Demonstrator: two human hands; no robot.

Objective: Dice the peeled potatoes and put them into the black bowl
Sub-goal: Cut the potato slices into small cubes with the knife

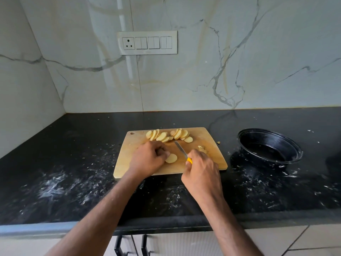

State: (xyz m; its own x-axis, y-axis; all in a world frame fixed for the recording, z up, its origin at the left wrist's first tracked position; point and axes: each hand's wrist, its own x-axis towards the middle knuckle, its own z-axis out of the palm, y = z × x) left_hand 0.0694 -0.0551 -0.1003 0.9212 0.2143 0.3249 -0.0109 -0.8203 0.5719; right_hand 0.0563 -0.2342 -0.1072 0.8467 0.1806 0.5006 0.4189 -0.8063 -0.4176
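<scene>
A wooden cutting board [208, 145] lies on the black counter. Several round potato slices [166, 135] are spread along its far edge. My left hand [147, 159] holds a small stack of slices, and one slice [171, 158] shows at my fingertips. My right hand [202, 171] grips a knife [181, 149] by its yellow handle, blade pointing away toward the far slices. A small potato scrap [202, 149] lies beyond my right hand. The black bowl [270, 145] stands empty to the right of the board.
The black counter [73, 163] is streaked with white smears and crumbs. A tiny potato bit [218, 143] lies off the board's right edge. Marble wall with a switch panel [147, 42] rises behind. Cabinet handles [118, 244] sit below the counter's front edge.
</scene>
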